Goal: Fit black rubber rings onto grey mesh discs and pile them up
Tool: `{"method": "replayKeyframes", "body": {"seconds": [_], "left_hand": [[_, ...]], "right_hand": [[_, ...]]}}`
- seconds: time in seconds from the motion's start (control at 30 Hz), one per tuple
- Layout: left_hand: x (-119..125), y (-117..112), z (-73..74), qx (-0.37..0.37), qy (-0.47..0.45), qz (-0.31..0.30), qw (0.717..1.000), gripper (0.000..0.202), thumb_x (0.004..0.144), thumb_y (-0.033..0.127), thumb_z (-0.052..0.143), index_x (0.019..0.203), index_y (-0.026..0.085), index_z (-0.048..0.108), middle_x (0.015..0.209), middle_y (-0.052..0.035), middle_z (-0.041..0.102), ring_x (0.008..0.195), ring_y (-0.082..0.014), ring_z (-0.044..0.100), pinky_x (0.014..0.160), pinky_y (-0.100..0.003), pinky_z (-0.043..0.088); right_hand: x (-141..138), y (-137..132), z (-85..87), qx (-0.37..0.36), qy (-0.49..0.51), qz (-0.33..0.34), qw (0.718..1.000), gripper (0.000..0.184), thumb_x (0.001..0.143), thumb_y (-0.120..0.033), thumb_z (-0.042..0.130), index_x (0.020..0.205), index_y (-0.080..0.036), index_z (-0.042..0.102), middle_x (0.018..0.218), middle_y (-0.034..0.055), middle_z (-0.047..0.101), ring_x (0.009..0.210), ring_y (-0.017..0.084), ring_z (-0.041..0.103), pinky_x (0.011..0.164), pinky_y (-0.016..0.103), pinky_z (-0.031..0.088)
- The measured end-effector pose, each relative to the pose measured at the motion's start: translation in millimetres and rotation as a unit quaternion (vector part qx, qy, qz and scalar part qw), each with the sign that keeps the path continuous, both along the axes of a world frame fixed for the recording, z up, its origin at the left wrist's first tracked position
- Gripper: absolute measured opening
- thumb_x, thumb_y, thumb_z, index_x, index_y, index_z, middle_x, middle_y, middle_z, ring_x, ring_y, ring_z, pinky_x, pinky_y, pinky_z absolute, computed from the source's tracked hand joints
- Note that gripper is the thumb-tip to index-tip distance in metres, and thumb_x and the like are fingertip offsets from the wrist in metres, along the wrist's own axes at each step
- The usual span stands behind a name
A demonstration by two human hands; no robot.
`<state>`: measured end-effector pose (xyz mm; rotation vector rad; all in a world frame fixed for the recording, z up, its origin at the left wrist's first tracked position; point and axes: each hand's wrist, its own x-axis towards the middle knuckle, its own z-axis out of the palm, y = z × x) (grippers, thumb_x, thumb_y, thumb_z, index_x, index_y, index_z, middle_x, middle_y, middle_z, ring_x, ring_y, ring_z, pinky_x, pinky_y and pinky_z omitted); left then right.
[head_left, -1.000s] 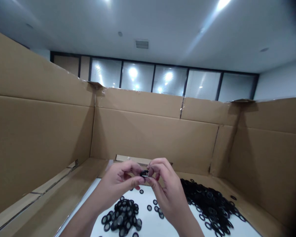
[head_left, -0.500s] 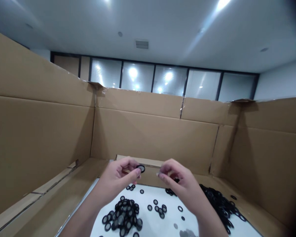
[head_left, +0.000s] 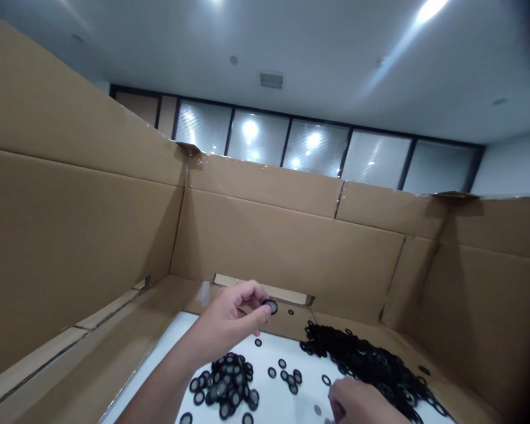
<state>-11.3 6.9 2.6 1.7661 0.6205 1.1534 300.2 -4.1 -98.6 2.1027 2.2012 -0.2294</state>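
My left hand [head_left: 232,321] is raised over the white surface and pinches a small black ring [head_left: 271,306] between thumb and fingertips. Below it lies a small heap of black rings with grey centres [head_left: 225,386]. My right hand [head_left: 357,403] is low at the bottom edge, fingers curled near the white surface beside a few small grey discs [head_left: 318,410]; what it holds, if anything, is hidden. A big pile of plain black rings [head_left: 362,362] lies to the right.
Tall cardboard walls [head_left: 287,247] enclose the white work surface [head_left: 274,400] on the left, back and right. A few loose rings [head_left: 287,377] are scattered between the two heaps. Frosted windows and a ceiling show above the walls.
My hands have parted: the left kept the ring and stayed raised, while the right dropped down to the surface at the bottom right. The view shifted slightly.
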Motion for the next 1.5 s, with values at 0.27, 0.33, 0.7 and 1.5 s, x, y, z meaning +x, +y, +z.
{"method": "replayKeyframes", "body": {"seconds": [0.27,0.33,0.7,1.5], "left_hand": [[0.0,-3.9,3.4,-0.012,-0.035,-0.003,0.999,0.019,0.091,0.034,0.065,0.091,0.016,0.061,0.075,-0.0018,0.066,0.070,-0.0137,0.063,0.064,-0.026,0.055],[1.1,-5.5,5.3,-0.021,-0.048,-0.014,0.999,0.020,0.090,0.034,0.067,0.090,0.015,0.060,0.074,-0.0019,0.066,0.068,-0.0132,0.063,0.063,-0.026,0.056],[0.5,-9.9,6.0,-0.037,-0.075,-0.073,0.994,0.024,0.090,0.037,0.069,0.085,0.014,0.061,0.074,-0.0021,0.064,0.069,-0.0141,0.066,0.064,-0.026,0.058],[11.0,-10.2,1.5,-0.057,-0.110,-0.079,0.989,0.026,0.091,0.035,0.070,0.080,0.014,0.060,0.064,-0.0016,0.070,0.059,-0.0119,0.067,0.061,-0.023,0.057]], "right_hand": [[-53.0,-13.7,92.8,0.179,0.164,0.145,0.959,0.020,0.094,-0.023,0.050,0.088,-0.024,0.069,0.084,0.0027,0.072,0.075,0.019,0.064,0.065,0.027,0.041],[-73.4,-23.1,115.6,0.242,0.250,0.164,0.923,0.028,0.102,-0.034,0.042,0.087,-0.021,0.063,0.077,0.0022,0.067,0.070,0.018,0.060,0.063,0.026,0.041],[-137.0,-12.3,98.8,0.367,0.415,0.268,0.788,0.041,0.106,-0.036,0.039,0.069,-0.020,0.047,0.063,-0.0022,0.053,0.056,0.012,0.048,0.054,0.024,0.033],[-139.5,-1.7,89.8,0.419,0.492,0.289,0.706,0.041,0.105,-0.033,0.039,0.066,-0.021,0.042,0.057,-0.0031,0.046,0.052,0.012,0.044,0.051,0.024,0.032]]}}
